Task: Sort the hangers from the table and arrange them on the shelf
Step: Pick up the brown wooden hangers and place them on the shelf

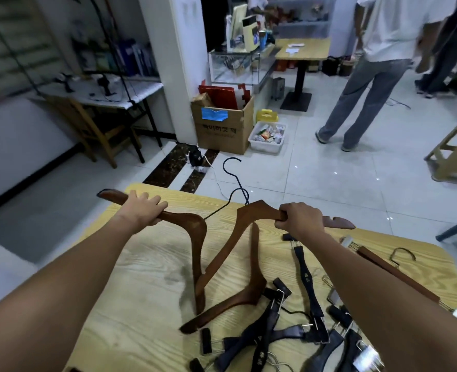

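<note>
My left hand (144,208) grips the upper arm of a brown wooden hanger (195,237) above the light wood table (141,277). My right hand (298,217) grips the arm of a second brown wooden hanger (238,237), whose dark metal hook (230,167) sticks out past the table's far edge. Their lower arms cross near the table's middle. A third brown wooden hanger (249,294) lies flat under them. Several black clip hangers (310,299) are piled at the near right. A brown clip bar hanger (396,275) lies at the right.
A person in grey trousers (361,84) stands on the tiled floor at the far right. A cardboard box (222,130) and a white bin (267,138) sit by a white pillar. A wooden chair (96,130), a side table and a beige stool (452,154) border the floor.
</note>
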`<state>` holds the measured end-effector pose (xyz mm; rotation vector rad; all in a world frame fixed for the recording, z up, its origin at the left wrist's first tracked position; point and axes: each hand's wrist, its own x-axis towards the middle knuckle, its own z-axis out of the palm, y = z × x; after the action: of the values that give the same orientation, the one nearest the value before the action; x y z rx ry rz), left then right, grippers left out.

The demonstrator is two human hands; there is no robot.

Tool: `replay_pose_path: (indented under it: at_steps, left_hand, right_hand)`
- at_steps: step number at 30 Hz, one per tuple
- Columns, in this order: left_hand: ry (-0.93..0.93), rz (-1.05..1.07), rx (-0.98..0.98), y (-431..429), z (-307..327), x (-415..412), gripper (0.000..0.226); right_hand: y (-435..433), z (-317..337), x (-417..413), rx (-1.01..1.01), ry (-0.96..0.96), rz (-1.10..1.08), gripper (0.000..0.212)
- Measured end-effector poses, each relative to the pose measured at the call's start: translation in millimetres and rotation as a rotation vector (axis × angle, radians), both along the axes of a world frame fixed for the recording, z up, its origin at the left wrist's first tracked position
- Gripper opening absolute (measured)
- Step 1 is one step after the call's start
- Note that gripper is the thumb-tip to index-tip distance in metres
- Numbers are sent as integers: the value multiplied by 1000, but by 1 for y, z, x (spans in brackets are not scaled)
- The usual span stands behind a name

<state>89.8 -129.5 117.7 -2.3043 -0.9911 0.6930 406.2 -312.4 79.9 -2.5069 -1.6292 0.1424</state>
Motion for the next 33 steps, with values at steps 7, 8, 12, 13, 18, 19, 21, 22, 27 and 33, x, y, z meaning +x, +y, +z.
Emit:
replay_pose_path:
  at_steps: [7,8,12,13,18,19,21,22,27,33]
  left_hand:
    - [-158,179,-7,-41,10,-57,38]
    - [-173,204,-1,-48,11,-68,39]
    - [-239,311,8,-76,16,-102,40]
    - [-263,343,13,-83,17,-111,39]
    - [-358,485,55,-116,28,-152,36]
    - [-384,522,58,-122,31,-161,36]
    - [-438,600,68,-135,38,-181,34]
    - [-465,629,74,-139,41,-190,32]
    - [-552,746,146,-179,56,-238,31]
    - [-646,889,232,-260,59,-291,34]
  right_hand:
    - [14,31,-37,77,6,121,13]
    - [15,35,-43,88,0,143,13]
    - [21,50,-64,136,-11,222,17]
    - [21,55,-70,148,-14,242,17]
    - [28,73,-102,180,-47,354,18]
    - [29,77,-111,187,-50,375,17]
    - [31,83,-133,189,-47,416,16]
    - [31,85,-142,190,-47,434,15]
    - [26,91,-194,224,-44,529,15]
    - [-16,95,-259,208,-36,652,17]
